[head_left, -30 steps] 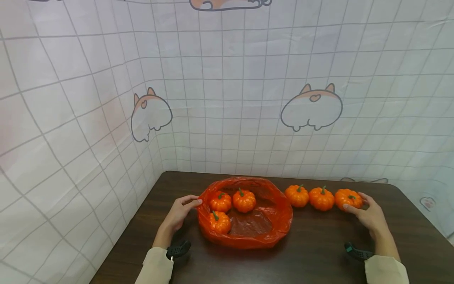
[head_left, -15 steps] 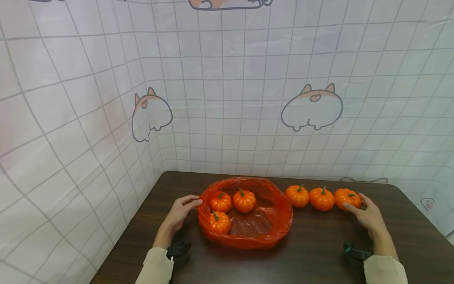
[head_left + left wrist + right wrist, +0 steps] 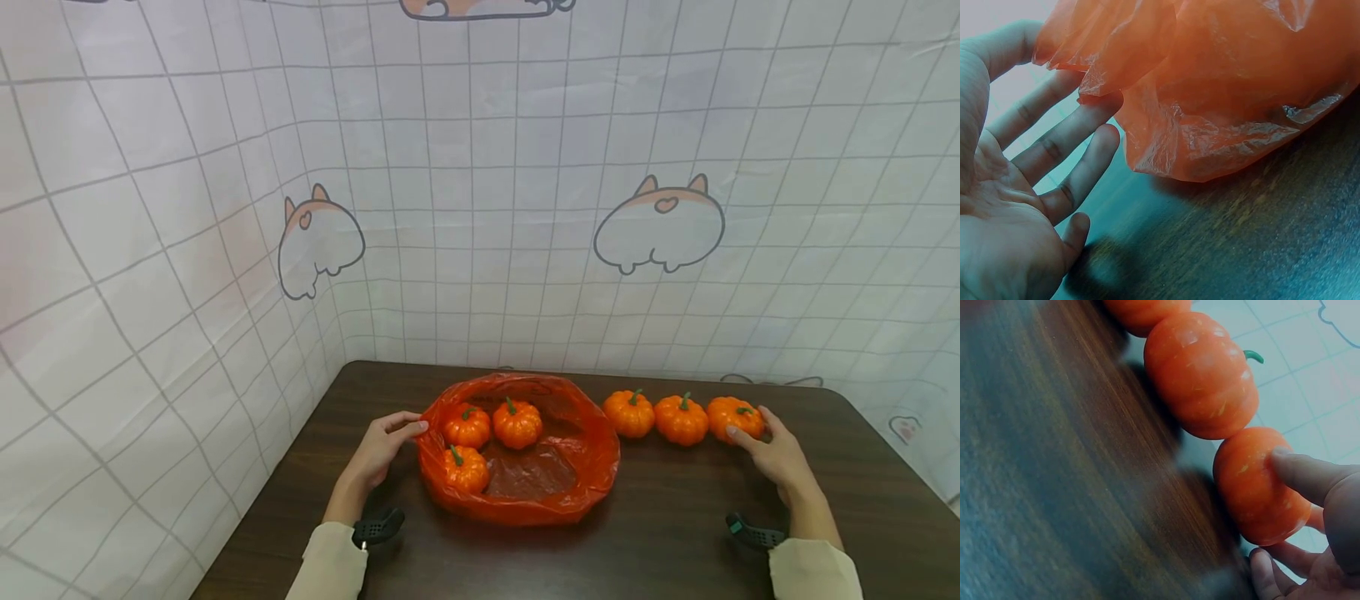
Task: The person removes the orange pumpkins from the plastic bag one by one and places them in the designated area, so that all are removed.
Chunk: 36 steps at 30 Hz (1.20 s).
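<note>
A red plastic bag (image 3: 517, 510) stands on the table with its mouth spread wide. Inside are three small orange pumpkins with green stems, among them the front pumpkin (image 3: 466, 471). My left hand (image 3: 375, 450) pinches the bag's left rim between thumb and fingers; in the left wrist view the lower fingers are spread beneath the gathered plastic. To the right, three more pumpkins stand in a row. My right hand (image 3: 783, 454) grips the rightmost pumpkin (image 3: 1260, 487), thumb on its near side and fingers round the far side. Its stem leans right.
The middle pumpkin (image 3: 681, 420) and the left pumpkin (image 3: 628, 414) of the row stand close together, right beside the bag. The dark wooden table (image 3: 660, 542) ends at a white grid-patterned curtain (image 3: 487, 292) behind and on the left.
The right hand and the rightmost pumpkin have shifted very slightly left toward the row. The left hand and the bag have stayed in place.
</note>
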{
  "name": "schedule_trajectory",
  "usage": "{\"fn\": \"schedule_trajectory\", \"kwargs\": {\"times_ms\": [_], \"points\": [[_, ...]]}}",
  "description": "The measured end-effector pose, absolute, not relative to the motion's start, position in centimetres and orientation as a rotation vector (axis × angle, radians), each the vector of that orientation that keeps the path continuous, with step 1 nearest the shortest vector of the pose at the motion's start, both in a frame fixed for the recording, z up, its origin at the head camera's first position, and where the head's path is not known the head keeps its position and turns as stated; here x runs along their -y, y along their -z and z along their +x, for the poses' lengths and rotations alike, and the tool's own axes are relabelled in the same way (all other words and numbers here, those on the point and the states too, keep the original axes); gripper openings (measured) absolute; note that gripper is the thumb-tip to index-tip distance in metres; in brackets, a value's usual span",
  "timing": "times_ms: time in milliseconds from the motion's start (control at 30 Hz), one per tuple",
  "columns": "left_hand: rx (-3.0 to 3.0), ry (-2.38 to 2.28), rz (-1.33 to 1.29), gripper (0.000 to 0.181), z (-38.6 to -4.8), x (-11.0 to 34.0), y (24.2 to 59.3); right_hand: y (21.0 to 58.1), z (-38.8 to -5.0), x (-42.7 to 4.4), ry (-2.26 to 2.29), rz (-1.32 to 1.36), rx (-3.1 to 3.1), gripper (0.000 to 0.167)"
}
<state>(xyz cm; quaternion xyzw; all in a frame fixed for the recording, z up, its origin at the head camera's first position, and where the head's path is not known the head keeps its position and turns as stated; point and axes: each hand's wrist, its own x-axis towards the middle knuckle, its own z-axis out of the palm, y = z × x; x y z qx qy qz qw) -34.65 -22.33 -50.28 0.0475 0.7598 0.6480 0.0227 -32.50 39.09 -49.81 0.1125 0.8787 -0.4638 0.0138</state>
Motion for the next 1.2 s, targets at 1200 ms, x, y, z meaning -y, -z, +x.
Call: {"fn": "schedule_trajectory", "kwargs": {"times_ms": [1200], "points": [[-2.341, -2.013, 0.189, 0.035, -34.6, 22.3, 50.2, 40.6, -30.2, -31.2, 1.484, -0.101, -2.907, 0.086]]}}
